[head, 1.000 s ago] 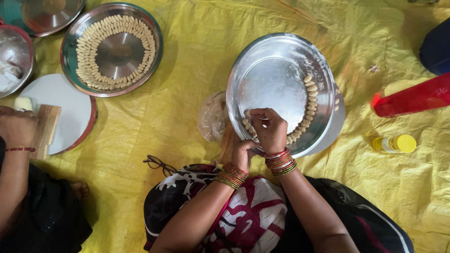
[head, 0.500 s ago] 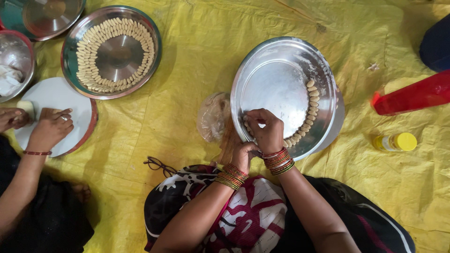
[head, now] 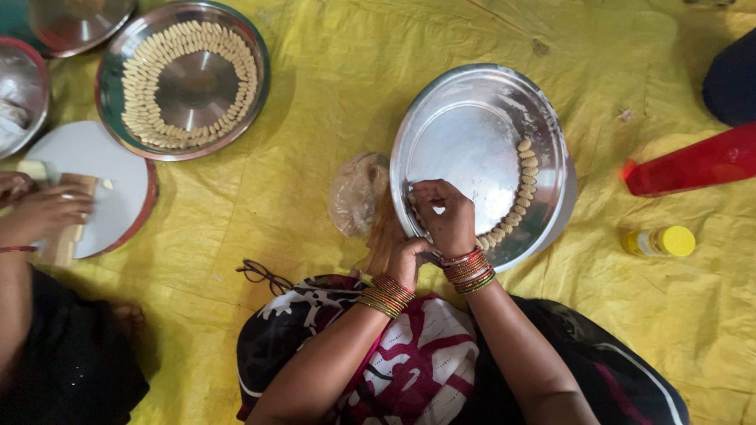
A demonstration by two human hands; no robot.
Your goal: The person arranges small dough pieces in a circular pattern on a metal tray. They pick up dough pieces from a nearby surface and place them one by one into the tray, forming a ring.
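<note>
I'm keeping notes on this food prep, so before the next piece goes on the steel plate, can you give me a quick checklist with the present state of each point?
1. Right hand over the near rim of the steel plate: ok.
2. Piece held in the right fingers: cannot tell, the fingers hide it.
3. Left hand at the wooden board beside the plate: ok.
4. Row of dough pieces follows the plate's right rim in one curve: ok.
5. Bare room left on the plate: ok, the middle and far side are free.
6. Eyeglasses on the yellow sheet, apart from both hands: ok.
</note>
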